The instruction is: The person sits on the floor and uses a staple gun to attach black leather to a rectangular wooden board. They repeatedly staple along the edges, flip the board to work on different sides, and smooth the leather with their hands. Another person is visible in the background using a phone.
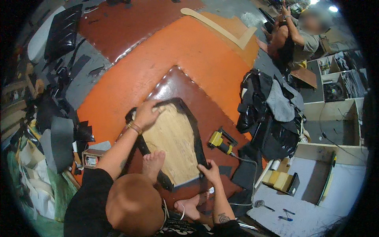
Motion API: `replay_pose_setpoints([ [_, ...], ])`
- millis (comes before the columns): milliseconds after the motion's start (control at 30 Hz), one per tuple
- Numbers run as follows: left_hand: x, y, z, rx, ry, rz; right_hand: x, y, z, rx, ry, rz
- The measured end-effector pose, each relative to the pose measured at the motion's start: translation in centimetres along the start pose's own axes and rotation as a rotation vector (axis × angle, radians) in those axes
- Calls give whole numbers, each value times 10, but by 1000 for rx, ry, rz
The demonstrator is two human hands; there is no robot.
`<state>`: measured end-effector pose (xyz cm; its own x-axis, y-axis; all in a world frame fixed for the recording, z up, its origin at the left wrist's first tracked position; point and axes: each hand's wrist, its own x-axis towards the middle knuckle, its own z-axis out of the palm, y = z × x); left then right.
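Note:
A pale wooden panel (pixel 169 138) lies flat on the brown sheet, its edges wrapped in a black cover (pixel 193 128) folded over the rim. At the panel's upper left, my left hand (pixel 147 114) grips the cover's edge, fingers bent over the border. Low on the right side, my right hand (pixel 211 172) pinches the black cover between thumb and fingers. My bare foot (pixel 153 164) rests on the panel's lower left. Just right of the panel lies a yellow-and-black staple gun (pixel 220 143), apart from both hands, with a grey hose (pixel 252 161) running from it.
Orange (pixel 166 55) and brown sheets cover the floor. Black and grey upholstery pieces (pixel 272 106) are heaped on the right, beside white open boxes (pixel 327 150) and yellow foam blocks (pixel 278 179). Scraps and bags (pixel 37 170) crowd the left. Another person (pixel 294 39) sits far right.

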<state>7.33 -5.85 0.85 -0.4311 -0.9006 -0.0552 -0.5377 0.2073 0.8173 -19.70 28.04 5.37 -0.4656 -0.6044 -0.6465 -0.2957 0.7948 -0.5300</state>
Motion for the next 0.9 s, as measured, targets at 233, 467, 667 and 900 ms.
replay_pose_setpoints([
  [233,6,18,48,-75,-159,-189,35,-17,12,159,-54,-162],
  [467,22,63,32,-837,-168,-559,157,-152,34,58,43,-463],
  [667,40,120,54,-399,-648,-659,149,-156,44,-24,262,-611],
  [900,43,84,106,18,-227,-180,136,-159,58,-51,498,-685],
])
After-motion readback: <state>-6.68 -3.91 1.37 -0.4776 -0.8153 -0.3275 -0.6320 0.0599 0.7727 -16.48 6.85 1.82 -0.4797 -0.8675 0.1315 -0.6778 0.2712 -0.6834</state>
